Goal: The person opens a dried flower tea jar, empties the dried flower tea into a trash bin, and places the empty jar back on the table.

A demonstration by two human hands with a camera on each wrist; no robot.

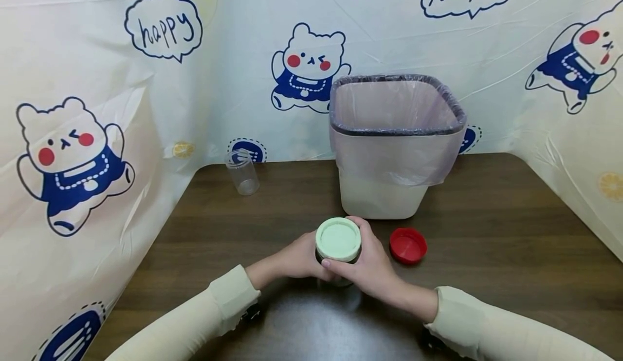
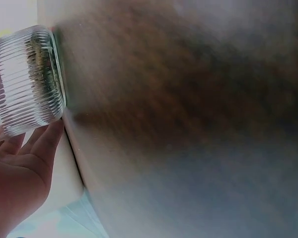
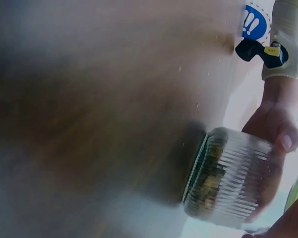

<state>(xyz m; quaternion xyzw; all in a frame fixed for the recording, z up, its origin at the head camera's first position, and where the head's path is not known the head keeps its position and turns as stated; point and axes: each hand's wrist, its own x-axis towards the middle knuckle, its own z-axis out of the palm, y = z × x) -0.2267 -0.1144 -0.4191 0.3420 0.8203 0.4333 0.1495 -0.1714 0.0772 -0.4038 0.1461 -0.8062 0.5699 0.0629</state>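
Observation:
A ribbed clear glass jar [image 2: 20,84] has a pale green lid [image 1: 338,239] on top, and brownish bits lie at its bottom. Fingers of my left hand [image 1: 299,255] wrap the jar's side, as the left wrist view also shows. From the right, my right hand [image 1: 372,261] grips the jar up by the lid, thumb across the front and fingers round the back edge. The jar's base is close over the table in both wrist views. Beside the right hand, a red cap [image 1: 408,246] lies on the table with its hollow side up.
A white bin [image 1: 384,196] with a translucent liner stands behind the hands, on the brown table [image 1: 272,204]. A clear plastic cylinder [image 1: 243,174] is upright at the back left. A printed cloth [image 1: 253,42] hangs around the table's back and sides.

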